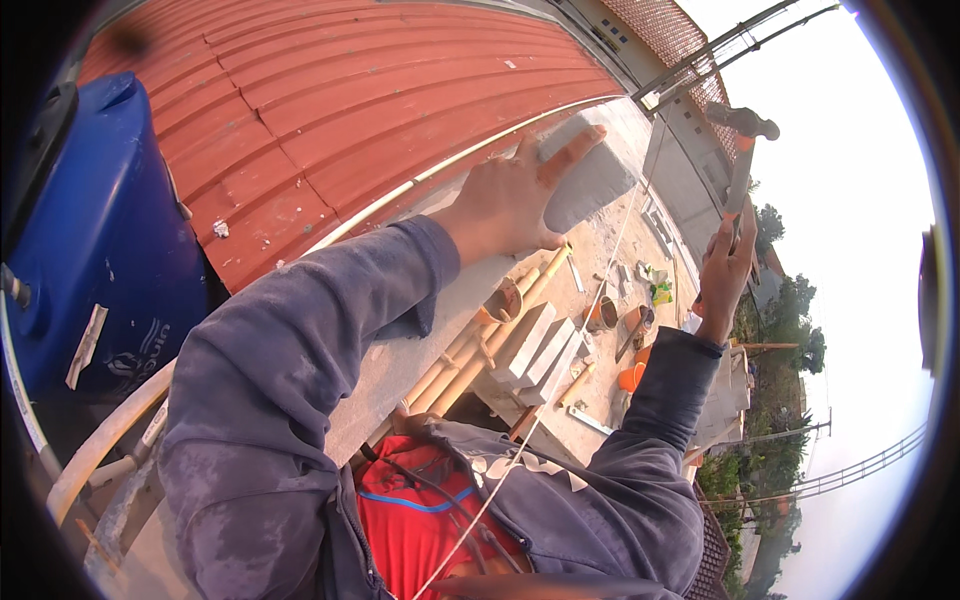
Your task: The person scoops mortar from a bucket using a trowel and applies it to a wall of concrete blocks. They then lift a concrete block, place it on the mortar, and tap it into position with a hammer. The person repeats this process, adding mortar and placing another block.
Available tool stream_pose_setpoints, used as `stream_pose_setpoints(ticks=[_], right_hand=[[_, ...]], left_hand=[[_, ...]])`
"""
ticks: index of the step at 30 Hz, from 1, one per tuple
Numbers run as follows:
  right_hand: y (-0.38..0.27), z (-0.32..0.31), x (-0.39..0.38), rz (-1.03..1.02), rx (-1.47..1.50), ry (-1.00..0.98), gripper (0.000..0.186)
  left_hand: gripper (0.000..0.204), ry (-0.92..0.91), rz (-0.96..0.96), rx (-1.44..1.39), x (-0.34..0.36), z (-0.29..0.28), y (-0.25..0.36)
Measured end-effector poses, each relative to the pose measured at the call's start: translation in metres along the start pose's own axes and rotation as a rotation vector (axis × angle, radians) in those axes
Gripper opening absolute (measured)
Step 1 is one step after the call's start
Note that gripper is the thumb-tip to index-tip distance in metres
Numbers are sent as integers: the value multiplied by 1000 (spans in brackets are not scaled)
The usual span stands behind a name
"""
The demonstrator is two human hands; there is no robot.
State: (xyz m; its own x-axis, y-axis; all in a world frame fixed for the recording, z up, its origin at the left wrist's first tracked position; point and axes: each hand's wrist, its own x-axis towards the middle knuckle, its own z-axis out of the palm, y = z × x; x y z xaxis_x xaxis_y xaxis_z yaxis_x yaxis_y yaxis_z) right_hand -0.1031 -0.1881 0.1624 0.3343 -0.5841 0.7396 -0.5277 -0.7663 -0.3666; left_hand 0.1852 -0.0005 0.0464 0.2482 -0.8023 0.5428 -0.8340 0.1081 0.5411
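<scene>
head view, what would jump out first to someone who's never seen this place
Probably the hammer first, raised in the right hand at upper right, its head against the bright sky. Then the sweep of red ridged roof across the upper left, with a big blue tank at the left edge. Near the upper middle, the left hand grips a grey block.

Tan floor slab point(592, 255) below carries most of it: stack of pale blocks point(522, 343) toward the near edge, orange bucket point(631, 377), another bucket point(602, 318) farther out, green-and-yellow bag point(660, 292) beyond, plus scattered scraps. Pale wall top point(385, 395) runs alongside, grey block point(585, 185) at its far end (contact underneath hidden).
</scene>
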Motion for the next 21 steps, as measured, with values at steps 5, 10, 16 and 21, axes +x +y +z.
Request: stream_pose_setpoints(ticks=[5, 10, 16, 21], right_hand=[[-11, -7, -4, -227, -240, 29, 50], [-34, -5, -16, -158, -206, -33, 50], [-27, -13, -21, -210, -236, -13, 50], [-20, -15, -14, -340, -213, 108, 50]], left_hand=[[136, 22, 26, -15, 0, 5, -5], [135, 51, 30, 9, -1, 5, -7], [135, 34, 32, 4, -2, 6, -2], [138, 72, 59, -18, -2, 11, -7]])
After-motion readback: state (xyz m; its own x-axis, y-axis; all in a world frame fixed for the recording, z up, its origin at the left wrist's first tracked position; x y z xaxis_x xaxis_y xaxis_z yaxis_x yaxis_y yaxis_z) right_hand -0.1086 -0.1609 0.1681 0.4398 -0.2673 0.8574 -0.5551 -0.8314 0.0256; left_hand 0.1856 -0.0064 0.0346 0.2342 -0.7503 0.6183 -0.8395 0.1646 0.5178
